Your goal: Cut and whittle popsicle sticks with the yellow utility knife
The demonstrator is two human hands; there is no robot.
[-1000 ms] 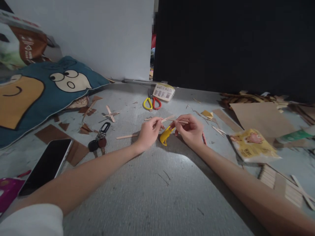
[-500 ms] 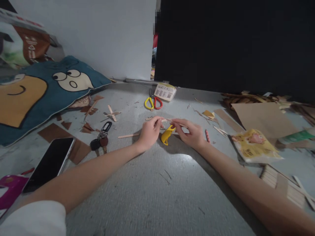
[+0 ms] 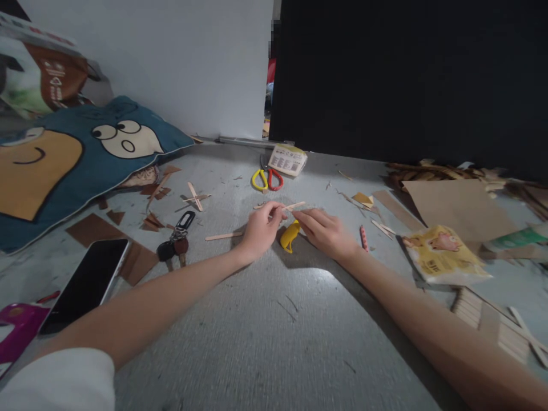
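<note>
My left hand pinches a small wooden craft stick between thumb and fingertips, with its free end pointing right. My right hand is close by on the right, fingers together and their tips just below the stick; its thumb is hidden, and I cannot make out what it pinches. Under and between the hands is a yellow curved tool, partly covered by the right fingers. Another craft stick lies left of my left hand. A short red patterned stick rests right of my right hand.
Scissors and a small box sit behind the hands. Keys, a phone and a blue cushion are at left. To the right are a yellow packet, cardboard and bundled sticks.
My right fingers have come off the stick's right end and lowered slightly, with the hand turned more palm-down. The stick's free end now shows. My left hand has barely moved.
</note>
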